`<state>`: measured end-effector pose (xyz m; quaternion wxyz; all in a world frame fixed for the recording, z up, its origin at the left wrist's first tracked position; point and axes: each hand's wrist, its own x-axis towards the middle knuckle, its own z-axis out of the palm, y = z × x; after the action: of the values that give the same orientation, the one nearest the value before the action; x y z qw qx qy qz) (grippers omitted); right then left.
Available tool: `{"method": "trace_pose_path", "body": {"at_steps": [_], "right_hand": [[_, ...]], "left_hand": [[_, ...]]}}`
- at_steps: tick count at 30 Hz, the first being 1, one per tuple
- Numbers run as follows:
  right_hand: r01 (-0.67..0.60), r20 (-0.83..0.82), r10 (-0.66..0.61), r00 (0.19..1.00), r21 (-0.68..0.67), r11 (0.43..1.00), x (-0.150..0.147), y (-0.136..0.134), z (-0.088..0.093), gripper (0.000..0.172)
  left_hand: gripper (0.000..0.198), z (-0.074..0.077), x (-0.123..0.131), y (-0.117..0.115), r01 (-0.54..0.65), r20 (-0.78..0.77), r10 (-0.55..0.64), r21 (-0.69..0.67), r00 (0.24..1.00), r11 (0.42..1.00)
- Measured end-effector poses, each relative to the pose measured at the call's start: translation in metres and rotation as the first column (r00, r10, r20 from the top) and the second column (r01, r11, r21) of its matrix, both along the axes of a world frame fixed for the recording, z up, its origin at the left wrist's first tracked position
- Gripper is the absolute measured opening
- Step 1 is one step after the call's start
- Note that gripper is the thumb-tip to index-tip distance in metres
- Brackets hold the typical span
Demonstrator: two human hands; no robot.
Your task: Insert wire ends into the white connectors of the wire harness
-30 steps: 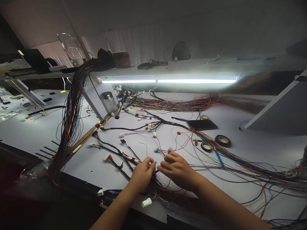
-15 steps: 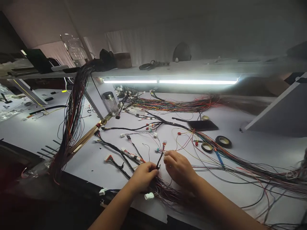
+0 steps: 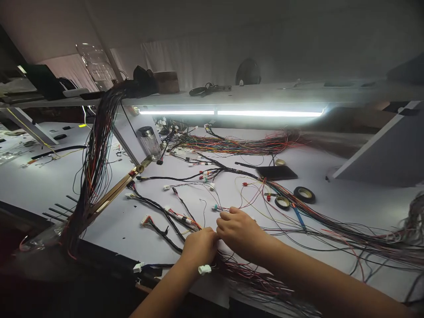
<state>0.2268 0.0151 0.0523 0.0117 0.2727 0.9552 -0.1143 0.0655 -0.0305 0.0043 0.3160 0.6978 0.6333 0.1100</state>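
My left hand [image 3: 200,248] is closed near the table's front edge on a black-taped branch of a wire harness, which the hands now mostly hide. My right hand [image 3: 239,229] meets it from the right, fingers curled in against the left thumb; whatever they grip is hidden. Loose dark red and black wires [image 3: 245,274] spill out below both hands. A white connector [image 3: 204,269] hangs by my left wrist. Just beyond my right knuckles lies a small teal connector [image 3: 215,207] on thin wires. Taped branches with an orange-wired connector [image 3: 145,220] spread out to the left.
Two black tape rolls [image 3: 304,194] [image 3: 282,202] and a blue pen-like tool [image 3: 299,217] lie right of the hands. Behind are a dark flat tablet-like object [image 3: 277,172] and a glass jar [image 3: 149,143]. A thick wire bundle [image 3: 99,150] hangs from the shelf [image 3: 265,93] at left.
My right hand has moved left and down onto my left hand, covering the branch end that stood up between them. The left hand has turned over it. The view has shifted slightly.
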Motion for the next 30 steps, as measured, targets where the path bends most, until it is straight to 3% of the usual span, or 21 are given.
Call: {"method": "trace_pose_path", "body": {"at_steps": [2,5,7,9,11,14,17,19,21,24,28,30], "right_hand": [[0.013,0.099,-0.001,0.995,-0.121,0.993,-0.001,0.015,0.017,0.015],[0.007,0.176,0.055,0.983,-0.335,0.942,0.006,0.044,0.026,0.008],[0.0,0.175,0.091,0.98,-0.463,0.886,0.012,0.058,0.021,0.012],[0.015,0.147,0.07,0.987,-0.512,0.859,0.018,0.061,0.013,0.02],[0.044,0.115,0.014,0.993,-0.491,0.87,0.023,0.052,0.007,0.023],[0.079,0.09,-0.049,0.995,-0.375,0.923,0.027,0.028,0.012,0.018],[0.064,0.105,-0.052,0.993,-0.122,0.99,0.031,0.015,0.031,0.018],[0.111,0.097,-0.101,0.99,-0.106,0.988,0.035,0.022,0.043,0.02],[0.193,0.096,-0.173,0.98,-0.273,0.943,0.041,0.038,0.047,0.016],[0.246,0.166,-0.187,0.968,-0.505,0.827,0.053,0.06,0.033,0.014],[0.233,0.217,-0.11,0.97,-0.699,0.676,0.067,0.061,0.001,0.015],[0.223,0.19,-0.121,0.974,-0.736,0.639,0.071,0.053,-0.007,0.019]], "left_hand": [[0.025,0.002,-0.004,-0.002,0.072,0.032,-0.073,0.027,0.997,0.997],[0.024,0.003,-0.019,-0.005,0.182,0.258,-0.191,0.058,0.947,0.982],[0.022,0.003,-0.028,-0.005,0.177,0.45,-0.155,-0.007,0.879,0.984],[0.022,0.002,-0.033,-0.003,0.14,0.545,-0.04,-0.143,0.837,0.98],[0.024,0.001,-0.032,0.0,0.082,0.511,0.045,-0.223,0.859,0.971],[0.025,0.0,-0.022,0.003,-0.025,0.375,0.097,-0.191,0.922,0.981],[0.025,0.002,-0.014,0.002,0.02,0.226,-0.006,-0.06,0.974,0.998],[0.025,0.006,-0.014,0.001,0.135,0.114,-0.136,0.021,0.984,0.991],[0.026,0.01,-0.018,-0.001,0.245,0.116,-0.25,0.056,0.961,0.968],[0.028,0.015,-0.024,-0.003,0.319,0.259,-0.332,0.09,0.907,0.943],[0.024,0.018,-0.022,-0.003,0.267,0.414,-0.206,-0.093,0.887,0.959],[0.023,0.015,-0.018,-0.001,0.201,0.447,-0.103,-0.179,0.889,0.963]]}}
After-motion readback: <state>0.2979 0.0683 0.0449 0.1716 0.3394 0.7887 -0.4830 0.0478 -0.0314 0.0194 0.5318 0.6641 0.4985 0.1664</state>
